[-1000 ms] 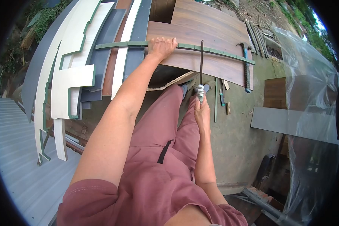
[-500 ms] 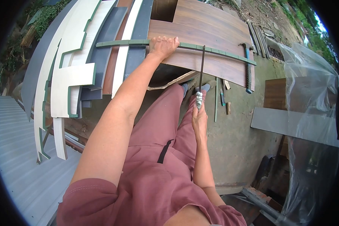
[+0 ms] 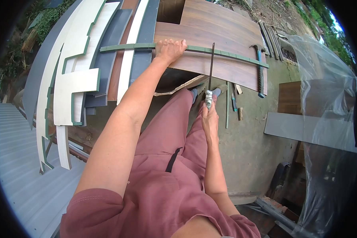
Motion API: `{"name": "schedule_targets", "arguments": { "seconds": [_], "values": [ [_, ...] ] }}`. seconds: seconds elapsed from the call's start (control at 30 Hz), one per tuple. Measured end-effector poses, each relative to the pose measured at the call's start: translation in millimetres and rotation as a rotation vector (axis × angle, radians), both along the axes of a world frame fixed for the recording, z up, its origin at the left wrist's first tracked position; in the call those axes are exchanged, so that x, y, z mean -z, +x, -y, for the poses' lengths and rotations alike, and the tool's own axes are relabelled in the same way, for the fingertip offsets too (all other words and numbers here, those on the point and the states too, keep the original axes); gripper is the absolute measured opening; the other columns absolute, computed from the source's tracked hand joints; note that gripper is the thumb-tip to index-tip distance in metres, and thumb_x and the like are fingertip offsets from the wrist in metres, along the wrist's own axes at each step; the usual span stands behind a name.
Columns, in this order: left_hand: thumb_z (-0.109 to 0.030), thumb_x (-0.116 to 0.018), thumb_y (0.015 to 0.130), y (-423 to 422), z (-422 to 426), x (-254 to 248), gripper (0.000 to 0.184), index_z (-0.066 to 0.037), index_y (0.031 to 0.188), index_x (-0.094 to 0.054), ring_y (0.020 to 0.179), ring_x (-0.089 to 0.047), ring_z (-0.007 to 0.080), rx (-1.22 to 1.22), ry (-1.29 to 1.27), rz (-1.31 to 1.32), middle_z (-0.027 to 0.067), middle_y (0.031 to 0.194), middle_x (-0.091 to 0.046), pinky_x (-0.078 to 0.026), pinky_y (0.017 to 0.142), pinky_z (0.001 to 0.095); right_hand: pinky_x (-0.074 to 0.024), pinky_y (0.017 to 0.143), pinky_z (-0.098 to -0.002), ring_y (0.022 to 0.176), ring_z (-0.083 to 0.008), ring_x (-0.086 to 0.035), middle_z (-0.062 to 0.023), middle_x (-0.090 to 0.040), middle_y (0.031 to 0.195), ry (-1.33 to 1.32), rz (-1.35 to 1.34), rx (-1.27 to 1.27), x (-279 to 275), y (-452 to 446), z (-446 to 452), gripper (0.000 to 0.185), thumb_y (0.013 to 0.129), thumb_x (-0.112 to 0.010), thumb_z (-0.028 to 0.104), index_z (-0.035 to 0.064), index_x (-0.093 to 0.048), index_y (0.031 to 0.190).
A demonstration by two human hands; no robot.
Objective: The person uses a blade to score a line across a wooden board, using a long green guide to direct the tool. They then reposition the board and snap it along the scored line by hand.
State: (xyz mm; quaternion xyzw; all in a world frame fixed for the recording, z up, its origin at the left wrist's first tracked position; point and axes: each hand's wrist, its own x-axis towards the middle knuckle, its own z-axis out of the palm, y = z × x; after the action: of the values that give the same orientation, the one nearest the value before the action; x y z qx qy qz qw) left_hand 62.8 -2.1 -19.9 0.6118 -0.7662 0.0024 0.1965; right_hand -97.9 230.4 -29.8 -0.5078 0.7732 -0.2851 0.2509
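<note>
My left hand (image 3: 170, 50) is closed around a long narrow green strip (image 3: 234, 55), pressing it down on a wood-grain board (image 3: 218, 25). Evenly spaced lines run across the strip. In my right hand (image 3: 210, 119) is a saw (image 3: 212, 69), gripped by its pale wrapped handle. Its thin dark blade appears nearly edge-on and crosses the strip to the right of my left hand; its teeth cannot be made out. A hammer (image 3: 260, 73) with a dark and blue handle lies at the board's right end, by the strip's end.
White panels with notched green edges (image 3: 77, 79) and grey boards (image 3: 111, 37) are stacked at left. Below the wood-grain board, small wood scraps (image 3: 240, 114) lie on the concrete floor (image 3: 246, 150) near my feet. Clear plastic sheeting (image 3: 325, 87) hangs at right over a grey plank (image 3: 285, 126).
My right hand has pushed the saw slightly forward, so its tip reaches farther past the green strip. The left hand keeps its hold on the strip.
</note>
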Motion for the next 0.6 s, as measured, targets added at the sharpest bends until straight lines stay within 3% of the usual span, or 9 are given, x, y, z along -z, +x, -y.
{"name": "schedule_targets", "arguments": {
  "seconds": [0.1, 0.3, 0.4, 0.6],
  "values": [
    [-0.039, -0.036, 0.090, 1, 2, 0, 0.046, -0.014, 0.074, -0.072, 0.072, -0.067, 0.0291, -0.005, -0.021, -0.005, 0.0146, 0.074, -0.067, -0.052, 0.067, 0.0397, -0.0441, 0.072, -0.0442, 0.088, -0.0405, -0.059, -0.0233, -0.061, 0.094, -0.001, 0.084, 0.039, -5, 7, -24, 0.033, 0.091, -0.047, 0.024, 0.0116, -0.045, 0.123],
    [-0.039, -0.035, 0.090, -3, 9, -7, 0.048, -0.011, 0.074, -0.071, 0.071, -0.067, 0.0277, -0.038, -0.015, 0.002, 0.0143, 0.073, -0.067, -0.052, 0.067, 0.0393, -0.0438, 0.071, -0.0432, 0.083, -0.0379, -0.060, -0.0227, -0.060, 0.087, -0.078, 0.061, 0.009, -14, -18, 15, 0.028, 0.092, -0.046, 0.024, 0.0081, -0.049, 0.115],
    [-0.038, -0.035, 0.090, -1, 7, -9, 0.048, -0.011, 0.073, -0.071, 0.071, -0.067, 0.0276, -0.035, -0.022, 0.015, 0.0143, 0.073, -0.067, -0.052, 0.067, 0.0395, -0.0434, 0.071, -0.0430, 0.082, -0.0394, -0.058, -0.0227, -0.060, 0.085, 0.083, 0.177, -0.005, -16, -33, 53, 0.028, 0.093, -0.044, 0.026, 0.0069, -0.049, 0.112],
    [-0.038, -0.035, 0.090, -2, 8, -9, 0.049, -0.012, 0.072, -0.071, 0.070, -0.067, 0.0281, -0.031, -0.042, 0.016, 0.0135, 0.072, -0.067, -0.052, 0.065, 0.0397, -0.0432, 0.075, -0.0456, 0.092, -0.0426, -0.056, -0.0231, -0.061, 0.091, 0.023, -0.011, -0.072, -26, -27, 63, 0.030, 0.092, -0.045, 0.028, 0.0075, -0.049, 0.113]
  ]
}}
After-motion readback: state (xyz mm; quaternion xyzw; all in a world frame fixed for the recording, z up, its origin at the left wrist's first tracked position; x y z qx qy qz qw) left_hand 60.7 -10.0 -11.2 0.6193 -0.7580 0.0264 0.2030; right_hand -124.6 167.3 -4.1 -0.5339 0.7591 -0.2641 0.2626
